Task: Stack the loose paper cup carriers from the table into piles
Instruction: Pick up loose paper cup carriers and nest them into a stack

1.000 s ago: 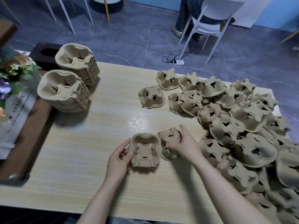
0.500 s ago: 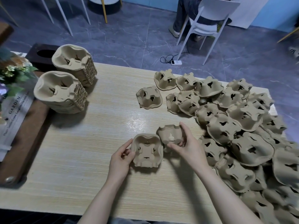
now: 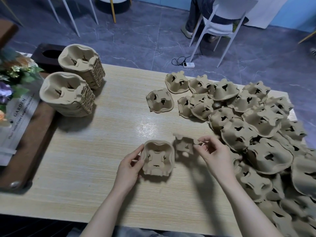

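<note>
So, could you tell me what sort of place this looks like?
Probably a small café or shop space used for packing: a wooden table heaped with loose cup carriers, white chairs on a tiled floor, and a flower bouquet.

Left hand (image 3: 130, 165) gripped the left edge of an upright cup carrier (image 3: 158, 159) resting open side up on the table (image 3: 85, 159). Right hand (image 3: 212, 152) pinched the rim of a second carrier (image 3: 183, 145), tilted and raised just beside the first. Loose carriers (image 3: 256, 134) lay mostly upside down in a heap over the table's right side. Two nested piles (image 3: 71, 93) stood at far left, near a flower bouquet (image 3: 10, 79).
</note>
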`<control>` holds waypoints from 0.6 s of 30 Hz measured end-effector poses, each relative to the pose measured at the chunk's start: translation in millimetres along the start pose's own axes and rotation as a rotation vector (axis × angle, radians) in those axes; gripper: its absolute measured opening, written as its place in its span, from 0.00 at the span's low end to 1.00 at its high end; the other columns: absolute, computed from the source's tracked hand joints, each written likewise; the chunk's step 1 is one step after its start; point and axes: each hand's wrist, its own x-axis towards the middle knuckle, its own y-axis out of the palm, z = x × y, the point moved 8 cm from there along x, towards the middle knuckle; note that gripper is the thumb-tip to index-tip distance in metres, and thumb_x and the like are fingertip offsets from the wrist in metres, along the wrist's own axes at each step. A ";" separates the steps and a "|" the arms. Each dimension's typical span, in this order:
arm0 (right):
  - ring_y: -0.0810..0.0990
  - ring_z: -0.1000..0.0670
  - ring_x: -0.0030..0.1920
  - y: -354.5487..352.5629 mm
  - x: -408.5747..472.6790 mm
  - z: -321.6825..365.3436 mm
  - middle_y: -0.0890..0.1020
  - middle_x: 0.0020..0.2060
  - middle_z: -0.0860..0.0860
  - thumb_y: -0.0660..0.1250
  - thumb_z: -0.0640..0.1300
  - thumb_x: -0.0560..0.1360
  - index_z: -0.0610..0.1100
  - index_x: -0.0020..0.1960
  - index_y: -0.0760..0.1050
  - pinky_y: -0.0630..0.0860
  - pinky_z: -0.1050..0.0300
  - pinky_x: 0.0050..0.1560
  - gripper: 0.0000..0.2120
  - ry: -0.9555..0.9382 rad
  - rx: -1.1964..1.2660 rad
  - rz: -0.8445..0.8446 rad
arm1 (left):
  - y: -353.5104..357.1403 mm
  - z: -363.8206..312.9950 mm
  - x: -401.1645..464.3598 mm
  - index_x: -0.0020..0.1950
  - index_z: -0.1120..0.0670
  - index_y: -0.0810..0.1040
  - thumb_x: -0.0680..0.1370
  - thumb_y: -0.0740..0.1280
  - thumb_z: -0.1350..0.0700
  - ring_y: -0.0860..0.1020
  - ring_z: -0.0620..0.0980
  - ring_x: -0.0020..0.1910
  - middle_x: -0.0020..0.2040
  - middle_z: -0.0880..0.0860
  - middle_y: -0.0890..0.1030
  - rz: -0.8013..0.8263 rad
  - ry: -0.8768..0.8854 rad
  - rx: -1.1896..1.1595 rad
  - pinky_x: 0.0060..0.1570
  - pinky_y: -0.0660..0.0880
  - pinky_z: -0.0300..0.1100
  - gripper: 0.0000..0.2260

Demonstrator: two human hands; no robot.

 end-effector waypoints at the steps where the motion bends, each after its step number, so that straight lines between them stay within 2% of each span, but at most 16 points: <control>1: 0.74 0.56 0.33 -2.7 -4.0 6.8 0.77 0.32 0.56 0.74 0.41 0.72 0.54 0.44 0.77 0.72 0.57 0.39 0.09 -0.036 0.017 -0.019 | 0.3 0.0 0.0 0.66 0.41 0.76 0.80 0.67 0.60 0.77 0.42 0.38 0.46 0.51 0.82 -0.002 0.004 0.007 0.38 0.72 0.36 0.19; 4: 0.75 0.56 0.36 -2.9 -17.4 23.3 0.79 0.36 0.55 0.74 0.35 0.71 0.49 0.47 0.78 0.71 0.66 0.40 0.11 -0.132 0.129 -0.030 | 1.6 0.5 0.2 0.65 0.40 0.76 0.80 0.67 0.60 0.77 0.44 0.38 0.46 0.50 0.82 -0.008 0.002 0.012 0.39 0.72 0.37 0.19; 7: 0.77 0.57 0.37 8.2 -30.5 32.2 0.81 0.40 0.59 0.74 0.33 0.70 0.51 0.47 0.79 0.72 0.66 0.39 0.15 -0.203 0.181 0.003 | 1.4 -1.0 0.0 0.64 0.40 0.77 0.79 0.68 0.58 0.75 0.40 0.35 0.45 0.47 0.82 -0.022 -0.004 0.003 0.37 0.71 0.35 0.17; 9: 0.77 0.58 0.36 18.3 -37.8 35.5 0.81 0.40 0.59 0.75 0.31 0.69 0.51 0.47 0.79 0.72 0.64 0.37 0.16 -0.244 0.173 0.020 | 1.0 -1.8 0.8 0.63 0.40 0.78 0.79 0.67 0.57 0.75 0.42 0.35 0.43 0.46 0.82 -0.022 -0.004 -0.005 0.38 0.71 0.37 0.16; 11: 0.77 0.57 0.37 29.2 -43.5 37.0 0.82 0.41 0.59 0.75 0.31 0.68 0.53 0.47 0.79 0.71 0.65 0.36 0.18 -0.268 0.168 0.050 | 0.9 -2.2 1.2 0.62 0.40 0.79 0.80 0.66 0.55 0.78 0.43 0.40 0.46 0.44 0.84 -0.018 -0.010 -0.025 0.43 0.74 0.41 0.14; 13: 0.78 0.56 0.38 38.8 -48.9 37.0 0.82 0.42 0.60 0.76 0.35 0.69 0.57 0.48 0.78 0.70 0.69 0.38 0.19 -0.306 0.132 0.074 | -0.1 -3.2 1.0 0.59 0.38 0.80 0.81 0.64 0.54 0.79 0.38 0.51 0.53 0.37 0.83 -0.038 -0.012 -0.030 0.53 0.74 0.40 0.12; 14: 0.78 0.56 0.39 42.3 -51.4 37.1 0.82 0.43 0.60 0.76 0.38 0.70 0.59 0.49 0.78 0.69 0.71 0.40 0.17 -0.329 0.108 0.082 | -0.3 -3.0 0.9 0.58 0.38 0.79 0.82 0.62 0.53 0.79 0.37 0.52 0.54 0.37 0.82 -0.049 -0.020 -0.027 0.54 0.75 0.40 0.12; 15: 0.78 0.56 0.40 44.8 -53.5 36.9 0.81 0.43 0.60 0.75 0.42 0.70 0.60 0.49 0.77 0.69 0.72 0.40 0.15 -0.347 0.083 0.087 | 0.0 -2.8 0.4 0.57 0.37 0.79 0.83 0.60 0.52 0.80 0.39 0.49 0.53 0.40 0.83 -0.056 -0.034 -0.028 0.49 0.76 0.41 0.11; 17: 0.78 0.56 0.41 48.4 -56.7 34.6 0.81 0.44 0.61 0.71 0.48 0.71 0.61 0.51 0.77 0.68 0.73 0.41 0.11 -0.356 0.041 0.095 | 1.0 -2.9 -0.7 0.56 0.37 0.79 0.84 0.57 0.50 0.79 0.45 0.39 0.44 0.48 0.84 -0.060 -0.064 -0.022 0.35 0.76 0.40 0.12; 18: 0.78 0.56 0.41 49.6 -57.9 32.2 0.81 0.44 0.61 0.70 0.49 0.71 0.61 0.51 0.76 0.68 0.73 0.41 0.11 -0.356 0.023 0.100 | 1.0 -2.9 -0.8 0.56 0.37 0.78 0.84 0.56 0.50 0.78 0.48 0.36 0.40 0.52 0.82 -0.060 -0.067 -0.026 0.32 0.75 0.40 0.13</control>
